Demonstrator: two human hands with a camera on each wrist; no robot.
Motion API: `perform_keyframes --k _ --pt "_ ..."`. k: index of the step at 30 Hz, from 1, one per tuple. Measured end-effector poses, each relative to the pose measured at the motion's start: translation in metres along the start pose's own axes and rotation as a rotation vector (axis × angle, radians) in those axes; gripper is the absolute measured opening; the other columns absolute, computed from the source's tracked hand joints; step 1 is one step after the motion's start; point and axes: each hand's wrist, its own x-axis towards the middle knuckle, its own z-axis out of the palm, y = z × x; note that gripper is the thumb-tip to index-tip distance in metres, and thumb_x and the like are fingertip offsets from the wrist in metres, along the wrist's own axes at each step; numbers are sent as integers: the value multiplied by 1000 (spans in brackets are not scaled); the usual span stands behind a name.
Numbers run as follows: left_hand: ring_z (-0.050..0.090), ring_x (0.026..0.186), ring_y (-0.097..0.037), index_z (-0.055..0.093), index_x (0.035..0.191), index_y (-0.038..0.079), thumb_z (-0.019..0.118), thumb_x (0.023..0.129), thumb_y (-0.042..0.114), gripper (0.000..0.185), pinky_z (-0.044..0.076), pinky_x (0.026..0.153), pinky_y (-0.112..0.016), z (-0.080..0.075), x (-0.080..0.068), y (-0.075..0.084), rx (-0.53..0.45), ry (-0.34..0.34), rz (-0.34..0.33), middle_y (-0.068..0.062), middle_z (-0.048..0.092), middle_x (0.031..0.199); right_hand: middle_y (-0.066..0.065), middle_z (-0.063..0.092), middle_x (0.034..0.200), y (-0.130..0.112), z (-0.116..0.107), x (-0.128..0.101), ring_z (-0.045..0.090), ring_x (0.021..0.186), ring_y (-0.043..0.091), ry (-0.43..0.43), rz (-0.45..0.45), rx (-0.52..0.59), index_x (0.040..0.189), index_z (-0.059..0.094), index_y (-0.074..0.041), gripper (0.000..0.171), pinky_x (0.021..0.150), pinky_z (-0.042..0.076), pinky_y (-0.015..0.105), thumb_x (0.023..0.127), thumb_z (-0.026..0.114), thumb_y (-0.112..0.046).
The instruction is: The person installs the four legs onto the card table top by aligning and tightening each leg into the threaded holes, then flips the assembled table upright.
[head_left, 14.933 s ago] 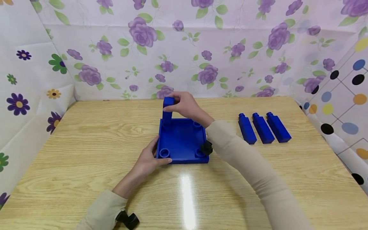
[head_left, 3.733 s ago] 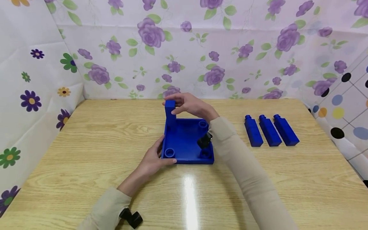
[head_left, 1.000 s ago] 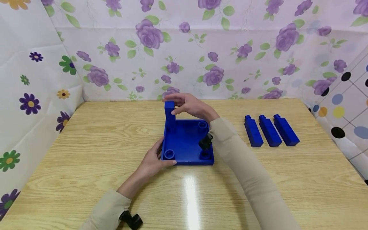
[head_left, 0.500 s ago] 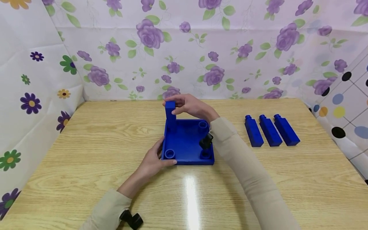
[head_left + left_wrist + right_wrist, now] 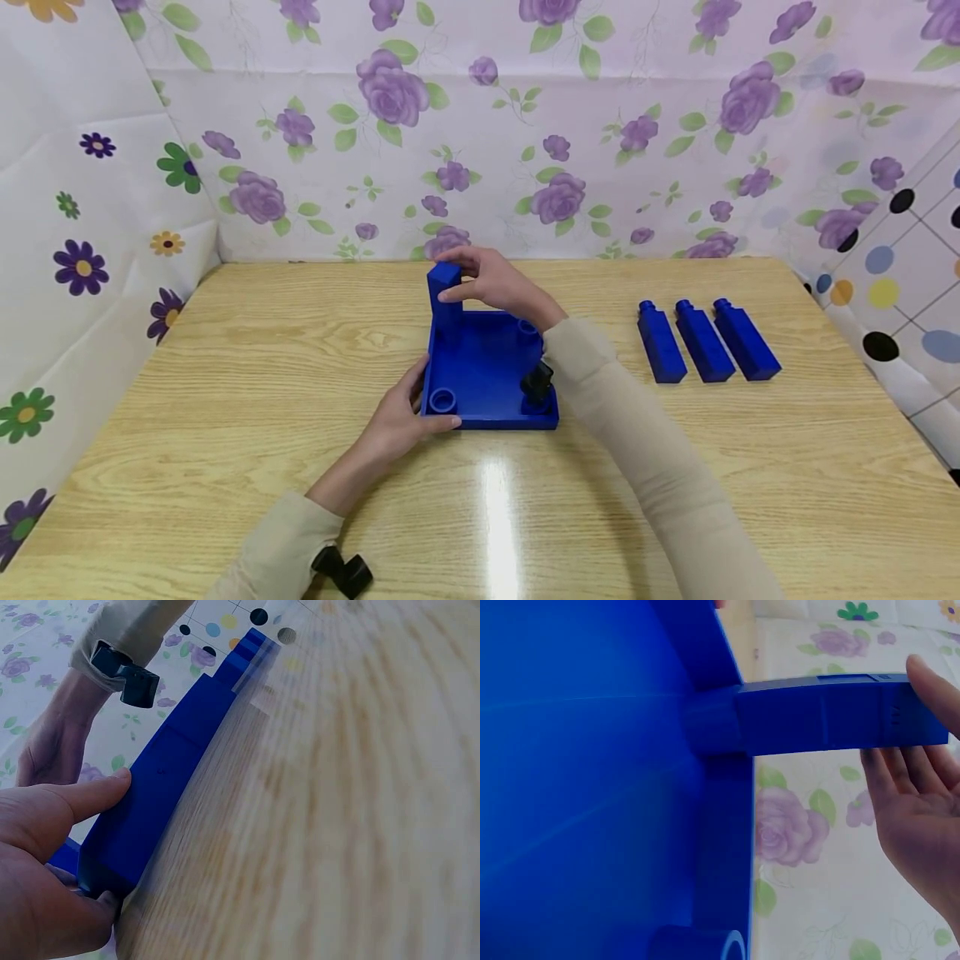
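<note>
From the head view, the right hand (image 5: pixel 501 283) pinches the top of a blue leg (image 5: pixel 444 298) standing upright in the far-left corner socket of the blue base (image 5: pixel 487 367), long axis vertical, plug end down. The left hand (image 5: pixel 397 421) grips the base's near-left corner against the bench (image 5: pixel 225 375). I judge the leg is being seated; the next move calls for a straight downward press. Three spare legs (image 5: pixel 705 340) lie well to the right, pegs pointing away.

The left wrist view shows thumb and fingers (image 5: pixel 82 799) clamped on the base edge (image 5: pixel 161 795).

The right wrist view shows fingertips (image 5: pixel 930 682) on the leg (image 5: pixel 832 712), its end meeting the base (image 5: pixel 592 787).
</note>
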Motion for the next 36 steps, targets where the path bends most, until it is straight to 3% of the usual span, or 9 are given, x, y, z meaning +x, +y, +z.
perform_keyframes --k 5,8,12,19,33,36 --pt "23 141 -32 13 155 6 80 78 6 102 27 112 -45 0 1 0 -9 -1 -2 -17 21 156 10 60 116 1 9 -1 57 107 21 80 -17 6 126 55 -3 48 91 48 33 84 77 -11" --pt "24 141 -32 13 155 6 80 78 6 102 27 112 -45 0 1 0 -9 -3 -5 -17 21 156 10 62 108 1 14 -1 59 100 21 140 -22 -50 120 57 -3 46 85 50 32 81 80 -13" --pt "23 141 -33 13 155 7 80 79 7 102 26 112 -45 0 1 0 1 -1 -10 -18 21 156 8 65 104 0 20 -1 61 98 18 225 -22 -139 113 59 -5 44 84 51 31 78 83 -20" --pt "23 141 -33 13 155 6 80 79 8 101 26 112 -46 -1 0 0 5 -4 -11 -18 21 156 8 65 100 -1 28 -2 62 92 18 300 -12 -195 107 58 -5 42 78 52 30 79 83 -23" --pt "22 142 -34 13 155 6 80 80 9 101 26 112 -47 -2 0 0 18 -5 -7 -19 21 156 7 63 102 1 31 -3 60 95 19 294 27 -199 111 58 -6 43 80 52 31 81 81 -28" --pt "22 142 -34 13 155 6 80 80 10 101 26 112 -47 -1 0 0 21 -5 -9 -19 21 156 8 62 107 -1 30 -4 60 98 20 272 34 -216 118 57 -7 49 82 52 32 81 80 -30"
